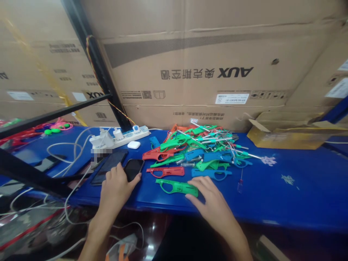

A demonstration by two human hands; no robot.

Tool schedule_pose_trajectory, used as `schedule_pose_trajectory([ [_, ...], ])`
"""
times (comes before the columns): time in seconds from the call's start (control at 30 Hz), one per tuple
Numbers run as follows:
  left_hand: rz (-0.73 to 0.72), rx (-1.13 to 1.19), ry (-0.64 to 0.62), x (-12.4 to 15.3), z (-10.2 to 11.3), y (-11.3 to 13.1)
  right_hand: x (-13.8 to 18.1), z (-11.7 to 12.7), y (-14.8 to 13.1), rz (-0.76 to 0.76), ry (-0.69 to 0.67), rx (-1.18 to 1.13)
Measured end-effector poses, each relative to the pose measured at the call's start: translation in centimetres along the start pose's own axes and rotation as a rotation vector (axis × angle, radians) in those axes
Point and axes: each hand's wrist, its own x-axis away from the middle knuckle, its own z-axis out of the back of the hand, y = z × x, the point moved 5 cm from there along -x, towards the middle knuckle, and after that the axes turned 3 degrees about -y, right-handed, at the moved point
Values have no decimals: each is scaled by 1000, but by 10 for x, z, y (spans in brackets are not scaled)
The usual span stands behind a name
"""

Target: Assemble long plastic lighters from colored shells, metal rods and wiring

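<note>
My left hand (pixel 116 185) grips a dark smartphone (pixel 134 169) at its near end, fingers along the left edge and thumb at the lower right corner. My right hand (pixel 210 198) has thumb and fingers closed around the right end of a green lighter casing (pixel 178 187), which lies near the table's front edge. Just behind it are a red lighter casing (pixel 171 171) and a blue lighter casing (pixel 210 174). Farther back is a heap of red, green and blue casings (pixel 187 139) mixed with metal rods (pixel 217 137) and thin wires.
A power strip (pixel 141 132) with plugs and a white earbud case (pixel 133 145) sit left of the heap. A dark tablet (pixel 110 167) lies by my left hand. At right are an open carton (pixel 288 136), a small screwdriver (pixel 240 185) and small pale parts (pixel 268 160). A black post (pixel 95 61) rises at left.
</note>
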Motion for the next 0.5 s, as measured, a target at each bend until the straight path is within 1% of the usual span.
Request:
schedule_pose_trajectory([
  [0.17, -2, -21, 29, 1, -2, 0, 0, 0, 1, 13, 11, -10],
  [0.5, 15, -14, 24, -2, -1, 2, 0, 3, -4, 28, 31, -2],
])
